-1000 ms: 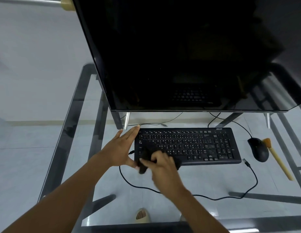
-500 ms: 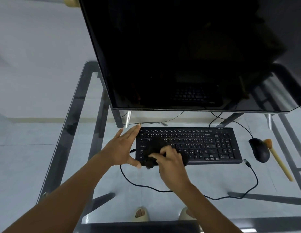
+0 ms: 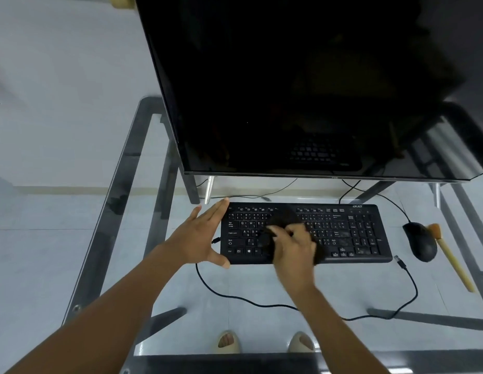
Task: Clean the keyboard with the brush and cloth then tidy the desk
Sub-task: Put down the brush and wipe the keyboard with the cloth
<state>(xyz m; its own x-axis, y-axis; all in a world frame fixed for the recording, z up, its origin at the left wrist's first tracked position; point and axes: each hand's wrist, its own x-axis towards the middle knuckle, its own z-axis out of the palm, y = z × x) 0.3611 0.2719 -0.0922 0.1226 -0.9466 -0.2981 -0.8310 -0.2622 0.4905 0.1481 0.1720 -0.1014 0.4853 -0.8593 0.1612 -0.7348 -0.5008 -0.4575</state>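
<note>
A black keyboard (image 3: 351,233) lies on the glass desk below the monitor. My right hand (image 3: 294,247) presses a dark cloth (image 3: 282,221) onto the keys left of the keyboard's middle; the cloth is bunched and partly hidden under my fingers. Spread flat, my left hand (image 3: 199,236) braces the keyboard's left end, fingers along the edge and thumb at the front corner. A brush (image 3: 450,259) with a pale wooden handle and orange bristles lies on the desk at the right, beside the mouse.
A large dark monitor (image 3: 302,90) overhangs the back of the glass desk (image 3: 121,184). A black mouse (image 3: 421,245) sits right of the keyboard. A black cable (image 3: 262,302) loops across the front. My feet in sandals show through the glass.
My right hand has slid the cloth from the keyboard's front left corner rightwards and up across the keys. My left hand has stayed at the left end.
</note>
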